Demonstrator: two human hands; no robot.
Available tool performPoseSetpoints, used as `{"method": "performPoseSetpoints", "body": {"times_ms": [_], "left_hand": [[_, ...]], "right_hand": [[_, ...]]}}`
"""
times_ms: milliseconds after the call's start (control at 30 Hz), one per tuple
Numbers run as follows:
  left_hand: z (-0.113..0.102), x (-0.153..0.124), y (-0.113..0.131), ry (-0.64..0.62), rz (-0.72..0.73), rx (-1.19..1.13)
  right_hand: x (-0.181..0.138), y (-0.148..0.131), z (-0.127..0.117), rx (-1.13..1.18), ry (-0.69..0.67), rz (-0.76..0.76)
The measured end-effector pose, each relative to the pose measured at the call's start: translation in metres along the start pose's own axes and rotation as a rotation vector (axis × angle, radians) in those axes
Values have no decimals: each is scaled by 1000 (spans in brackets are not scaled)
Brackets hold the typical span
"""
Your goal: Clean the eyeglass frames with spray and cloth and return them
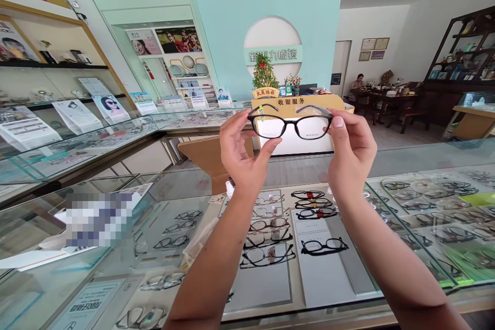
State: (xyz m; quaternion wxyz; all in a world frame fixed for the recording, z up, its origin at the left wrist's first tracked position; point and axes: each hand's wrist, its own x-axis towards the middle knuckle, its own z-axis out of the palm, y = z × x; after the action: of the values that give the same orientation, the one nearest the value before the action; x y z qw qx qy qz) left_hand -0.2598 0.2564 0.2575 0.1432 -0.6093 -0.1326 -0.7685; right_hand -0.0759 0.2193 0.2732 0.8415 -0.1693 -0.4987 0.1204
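Observation:
I hold a pair of black-framed glasses (291, 126) up at arm's length, lenses facing me and temples unfolded. My left hand (242, 157) pinches the left end of the frame between thumb and fingers. My right hand (350, 152) pinches the right end the same way. A small yellow-green tag hangs near the left hinge. Below my arms lies a glass display counter (336, 283) with several pairs of glasses on grey trays.
Glass counters run along the left (77, 149) and right (436, 201) with more frames and leaflets. A cashier desk (297, 105) with a small tree stands ahead. A person sits at a dark table (386, 98) at the back right. Papers lie on the counter at left.

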Motion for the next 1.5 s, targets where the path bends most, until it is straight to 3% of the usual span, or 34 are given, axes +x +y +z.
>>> {"method": "performPoseSetpoints", "body": {"times_ms": [167, 367, 533, 867, 1067, 1233, 1300, 1400, 1500], "left_hand": [[1, 0, 1, -2, 5, -5], [3, -3, 10, -18, -118, 51], [2, -3, 15, -68, -226, 56], [6, 5, 23, -56, -233, -68], [7, 7, 32, -123, -356, -100], [7, 7, 30, -80, -365, -201], [7, 8, 31, -76, -484, -320], [10, 10, 38, -59, -838, -551], [14, 13, 47, -58, -1208, -755]], "right_hand": [[2, 5, -2, 162, -82, 138], [5, 3, -3, 253, -146, 248], [8, 6, -4, 259, -159, 288], [12, 12, -10, 222, -96, 304], [11, 16, -11, 171, -105, 343], [15, 18, -13, 227, -145, 370], [19, 20, -16, 282, -197, 384], [23, 25, -18, 286, -353, 363], [23, 25, -19, 164, -513, 175]]}}
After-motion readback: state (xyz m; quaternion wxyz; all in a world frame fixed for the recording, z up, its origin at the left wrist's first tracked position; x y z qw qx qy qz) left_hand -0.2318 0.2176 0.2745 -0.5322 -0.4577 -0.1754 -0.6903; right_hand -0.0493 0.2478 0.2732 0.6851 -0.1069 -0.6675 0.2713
